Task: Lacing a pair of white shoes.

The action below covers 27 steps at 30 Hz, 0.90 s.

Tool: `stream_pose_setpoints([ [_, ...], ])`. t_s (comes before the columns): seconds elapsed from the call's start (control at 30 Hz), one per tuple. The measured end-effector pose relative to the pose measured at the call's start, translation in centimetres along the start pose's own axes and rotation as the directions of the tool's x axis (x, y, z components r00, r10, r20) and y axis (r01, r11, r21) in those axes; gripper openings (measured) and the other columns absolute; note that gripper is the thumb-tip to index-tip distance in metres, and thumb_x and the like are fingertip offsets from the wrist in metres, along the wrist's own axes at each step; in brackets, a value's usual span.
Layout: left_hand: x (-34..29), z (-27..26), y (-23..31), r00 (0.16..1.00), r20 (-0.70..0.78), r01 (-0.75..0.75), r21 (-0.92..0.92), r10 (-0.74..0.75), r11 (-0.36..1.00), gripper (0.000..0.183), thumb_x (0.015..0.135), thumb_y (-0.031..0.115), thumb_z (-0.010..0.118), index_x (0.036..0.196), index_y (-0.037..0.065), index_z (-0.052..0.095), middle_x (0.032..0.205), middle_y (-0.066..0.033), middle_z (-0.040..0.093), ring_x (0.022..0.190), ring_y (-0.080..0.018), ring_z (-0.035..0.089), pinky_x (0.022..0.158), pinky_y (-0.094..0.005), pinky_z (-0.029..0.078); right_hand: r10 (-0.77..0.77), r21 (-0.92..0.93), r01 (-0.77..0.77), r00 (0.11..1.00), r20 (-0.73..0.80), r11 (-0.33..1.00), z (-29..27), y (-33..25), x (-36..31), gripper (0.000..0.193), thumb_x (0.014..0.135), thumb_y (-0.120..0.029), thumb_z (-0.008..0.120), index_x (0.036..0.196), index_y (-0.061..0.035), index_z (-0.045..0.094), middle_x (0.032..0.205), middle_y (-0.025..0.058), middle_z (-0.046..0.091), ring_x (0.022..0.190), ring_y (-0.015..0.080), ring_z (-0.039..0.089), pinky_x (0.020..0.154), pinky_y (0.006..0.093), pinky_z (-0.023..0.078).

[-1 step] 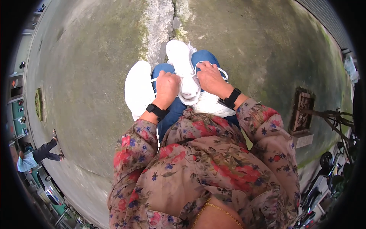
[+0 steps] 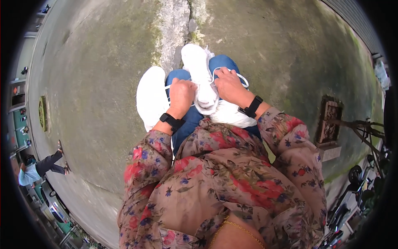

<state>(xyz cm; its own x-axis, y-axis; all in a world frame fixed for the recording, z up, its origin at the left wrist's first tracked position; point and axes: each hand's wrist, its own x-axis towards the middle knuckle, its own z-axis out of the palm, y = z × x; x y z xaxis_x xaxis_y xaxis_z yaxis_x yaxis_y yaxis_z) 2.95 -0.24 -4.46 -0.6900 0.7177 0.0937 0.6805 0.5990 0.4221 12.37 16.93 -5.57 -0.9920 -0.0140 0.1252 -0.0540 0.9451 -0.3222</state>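
Note:
Across my lap lies a white lace-up shoe [image 2: 195, 62], its toe pointing away from me and its opening toward me. My left hand [image 2: 181, 96] is closed at the shoe's left side, shut on a white shoelace [image 2: 167, 87] whose end shows beyond the knuckles. At the other side my right hand [image 2: 230, 86] pinches the lace too, and a loop of it curves out past the fingers. Another white shoe-like shape [image 2: 150, 93] rests by my left knee. Beneath my right wrist sits a white bulky thing [image 2: 233, 118] that I cannot make out.
My knees in blue jeans [image 2: 224, 62] support the shoe. Mossy concrete ground [image 2: 107, 83] spreads around me. At the right are a brick-edged pit [image 2: 330, 120] with a slim tree trunk and parked motorbikes [image 2: 352, 186]. A person [image 2: 41, 166] walks at the far left near a car [image 2: 54, 203].

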Motion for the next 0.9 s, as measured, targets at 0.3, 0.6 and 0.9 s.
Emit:
stream_pose_setpoints([
  [0.3,-2.9,-0.1,1.4,0.995,-0.099,0.033,0.225,-0.01,0.974,0.024,0.066,0.026,0.068,0.074,0.005,0.059,0.072,-0.0068,0.057,0.077,-0.0252,0.048,0.059,-0.037,0.033,-0.005,-0.084,0.021,0.983,0.181,0.996,0.4,-0.9,0.2,0.01,0.067,-0.012,0.055,0.068,-0.007,0.063,0.077,0.0081,0.056,0.083,0.0233,0.051,0.067,0.0391,0.037],
  [0.6,-3.0,0.0,0.5,0.992,-0.129,0.028,0.263,0.007,0.965,0.012,0.068,0.015,0.062,0.072,0.005,0.057,0.071,-0.0074,0.055,0.077,-0.0256,0.048,0.058,-0.0379,0.034,0.17,-0.037,-0.168,0.983,0.067,0.985,0.5,-2.1,-0.2,0.016,0.073,-0.019,0.059,0.07,-0.0038,0.062,0.08,0.0093,0.051,0.086,0.0254,0.047,0.068,0.0384,0.038],
  [0.9,-2.4,0.5,-0.2,0.991,-0.071,-0.114,0.012,0.115,0.993,0.008,0.071,0.01,0.058,0.072,0.003,0.058,0.07,-0.01,0.055,0.074,-0.0284,0.05,0.062,-0.038,0.042,0.282,0.277,-0.276,0.959,0.017,0.921,1.4,-0.2,-0.8,0.012,0.07,-0.005,0.056,0.079,-0.0006,0.05,0.072,0.0154,0.053,0.076,0.0324,0.051,0.066,0.0403,0.041],
])
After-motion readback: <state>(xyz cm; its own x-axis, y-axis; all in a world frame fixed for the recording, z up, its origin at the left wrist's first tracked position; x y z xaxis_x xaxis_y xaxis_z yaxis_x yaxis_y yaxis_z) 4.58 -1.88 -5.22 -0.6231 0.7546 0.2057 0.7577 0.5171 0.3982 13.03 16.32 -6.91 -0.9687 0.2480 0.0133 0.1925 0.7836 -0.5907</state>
